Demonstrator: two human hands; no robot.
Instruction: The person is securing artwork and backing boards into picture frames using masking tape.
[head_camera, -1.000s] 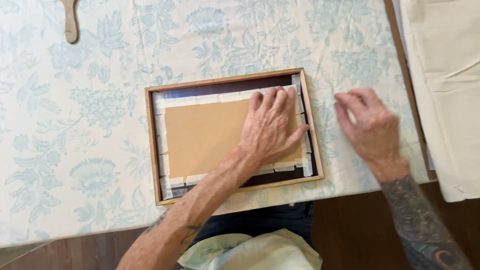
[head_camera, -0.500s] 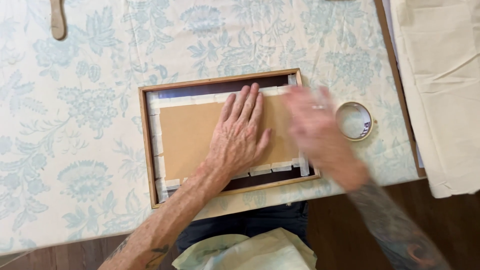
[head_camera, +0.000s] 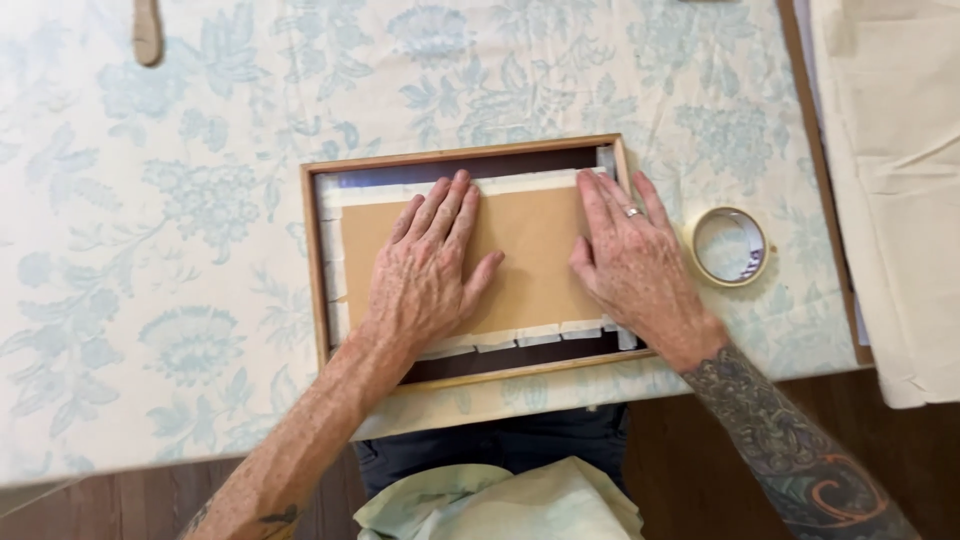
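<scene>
Covering the tabletop (head_camera: 200, 250) is one floral cloth; one wooden frame (head_camera: 312, 270) is lying mid-picture, one tape roll (head_camera: 729, 246) right of it. I am pressing both hands, left (head_camera: 425, 275) and right (head_camera: 630, 262), flat, fingers spread, on its brown backing paper (head_camera: 530, 250).

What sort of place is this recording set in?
Probably a home craft or picture-framing table. A pale floral tablecloth covers it. Both hands, left hand and right hand, press brown backing paper taped inside a wooden picture frame, with a roll of tape alongside.
</scene>
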